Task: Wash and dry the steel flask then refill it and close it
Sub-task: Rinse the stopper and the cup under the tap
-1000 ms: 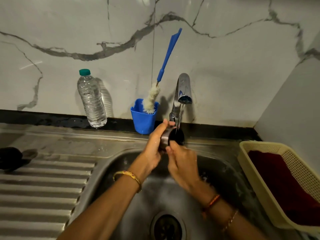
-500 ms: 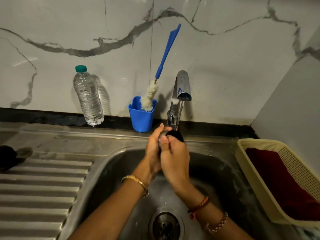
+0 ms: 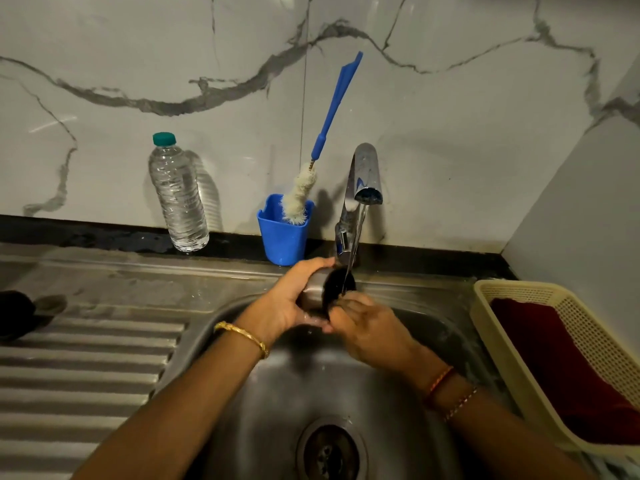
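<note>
The steel flask (image 3: 317, 289) lies tilted over the sink basin (image 3: 277, 403), its dark open mouth turned up to the right under the tap (image 3: 363, 174). A thin stream of water runs from the tap into the mouth. My left hand (image 3: 285, 301) grips the flask's body from the left. My right hand (image 3: 370, 329) holds the flask at the lower edge of its mouth, fingers curled against the rim. Much of the flask's body is hidden by my hands.
A water bottle (image 3: 178, 195) with a green cap and a blue cup (image 3: 284, 237) holding a bottle brush (image 3: 332, 109) stand at the wall. On the ribbed drainboard (image 3: 86, 368) lies a black object (image 3: 14, 315). A cream basket (image 3: 498, 341) with a red cloth (image 3: 554, 368) sits right.
My right hand has slid down from over the flask's mouth to below its rim, so the dark opening shows under the stream. My left hand keeps its grip.
</note>
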{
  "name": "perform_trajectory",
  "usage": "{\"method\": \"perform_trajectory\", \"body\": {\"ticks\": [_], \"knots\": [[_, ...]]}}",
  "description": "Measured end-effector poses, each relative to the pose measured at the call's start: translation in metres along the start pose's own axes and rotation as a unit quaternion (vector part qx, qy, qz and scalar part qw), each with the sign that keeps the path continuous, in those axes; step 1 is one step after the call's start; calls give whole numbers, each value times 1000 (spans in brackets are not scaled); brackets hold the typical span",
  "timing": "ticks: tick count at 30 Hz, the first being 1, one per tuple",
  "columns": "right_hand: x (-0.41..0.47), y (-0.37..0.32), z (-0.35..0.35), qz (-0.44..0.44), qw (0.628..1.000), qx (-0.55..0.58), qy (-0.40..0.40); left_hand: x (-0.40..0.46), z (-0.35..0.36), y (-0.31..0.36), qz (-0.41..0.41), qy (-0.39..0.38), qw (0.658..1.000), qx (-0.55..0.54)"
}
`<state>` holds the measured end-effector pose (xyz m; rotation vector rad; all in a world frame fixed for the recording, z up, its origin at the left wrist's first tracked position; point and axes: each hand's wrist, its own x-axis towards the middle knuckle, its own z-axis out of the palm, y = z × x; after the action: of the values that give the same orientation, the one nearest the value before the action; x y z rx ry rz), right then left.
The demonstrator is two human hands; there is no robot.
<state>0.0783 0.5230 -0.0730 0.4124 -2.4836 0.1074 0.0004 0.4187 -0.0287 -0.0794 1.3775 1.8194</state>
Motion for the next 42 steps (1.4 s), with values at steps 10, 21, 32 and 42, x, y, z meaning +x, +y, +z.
{"method": "perform_trajectory", "body": {"ticks": [10,21,32,42], "knots": [[8,-21,0,120,992,27,37,6,4,-9,20,9,997,-72],[16,-32,-11,156,985,21,68,1,12,-7,83,31,987,-130],[29,-25,-31,485,772,406,68,-7,7,-12,53,-21,998,37],[30,-11,-48,524,753,398,24,-20,4,-4,157,22,969,191]]}}
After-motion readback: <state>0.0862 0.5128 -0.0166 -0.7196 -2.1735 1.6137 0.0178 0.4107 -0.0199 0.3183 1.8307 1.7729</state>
